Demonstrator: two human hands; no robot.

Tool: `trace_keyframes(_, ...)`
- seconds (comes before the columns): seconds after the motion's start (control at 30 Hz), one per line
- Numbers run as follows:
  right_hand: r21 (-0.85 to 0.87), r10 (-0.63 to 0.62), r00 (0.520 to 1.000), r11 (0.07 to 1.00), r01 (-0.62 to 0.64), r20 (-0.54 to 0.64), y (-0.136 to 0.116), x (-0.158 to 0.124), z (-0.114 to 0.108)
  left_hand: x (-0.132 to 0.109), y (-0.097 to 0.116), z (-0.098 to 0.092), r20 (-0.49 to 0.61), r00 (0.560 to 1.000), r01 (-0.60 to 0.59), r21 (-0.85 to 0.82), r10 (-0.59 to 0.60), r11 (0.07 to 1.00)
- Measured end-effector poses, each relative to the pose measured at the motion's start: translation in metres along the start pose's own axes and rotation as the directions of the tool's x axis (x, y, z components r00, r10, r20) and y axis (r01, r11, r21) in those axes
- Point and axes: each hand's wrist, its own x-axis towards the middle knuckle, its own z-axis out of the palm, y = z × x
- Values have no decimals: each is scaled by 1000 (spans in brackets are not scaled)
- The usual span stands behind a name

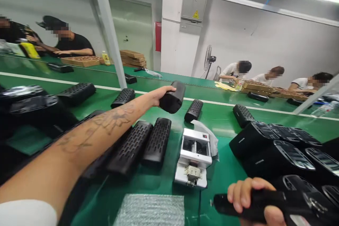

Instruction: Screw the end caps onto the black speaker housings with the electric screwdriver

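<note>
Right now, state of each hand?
Left hand: closed, holding a speaker.
Right hand: closed around a black tool.

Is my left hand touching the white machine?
No, the left hand grips a black speaker housing farther out, apart from the white machine.

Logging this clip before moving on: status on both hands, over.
Left hand shut on black speaker shell, held over green belt. Right hand shut on black tool. Grilles and white machine below the arm.
</note>
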Motion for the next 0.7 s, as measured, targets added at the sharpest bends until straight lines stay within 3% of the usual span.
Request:
trace_keyframes(0.1,-148,-214,976,965,218,42,8,26,18,-74,1,-58,100,986,-126,-68,133,990)
trace_keyframes(0.17,-156,-235,970,958,241,56,18,40,31,-134,-10,-91,156,937,-318,5,314,948)
trace_keyframes(0.27,-178,-202,975,960,215,92,35,51,43,-225,-49,-125,248,792,-610,361,558,706)
trace_keyframes(0.33,-223,-184,976,953,207,121,46,53,48,-275,-88,-133,273,741,-655,497,614,569)
trace_keyframes(0.43,-289,-151,974,937,196,171,60,52,52,-321,-151,-121,392,701,-696,559,596,450)
trace_keyframes(0.5,-324,-124,971,927,187,205,66,49,53,-333,-184,-99,475,704,-708,533,528,464)
trace_keyframes(0.6,-357,-105,966,915,187,238,71,44,52,-329,-215,-62,552,731,-676,505,401,537)
trace_keyframes(0.7,-376,-108,964,905,196,242,70,40,52,-316,-231,-36,582,726,-674,500,366,544)
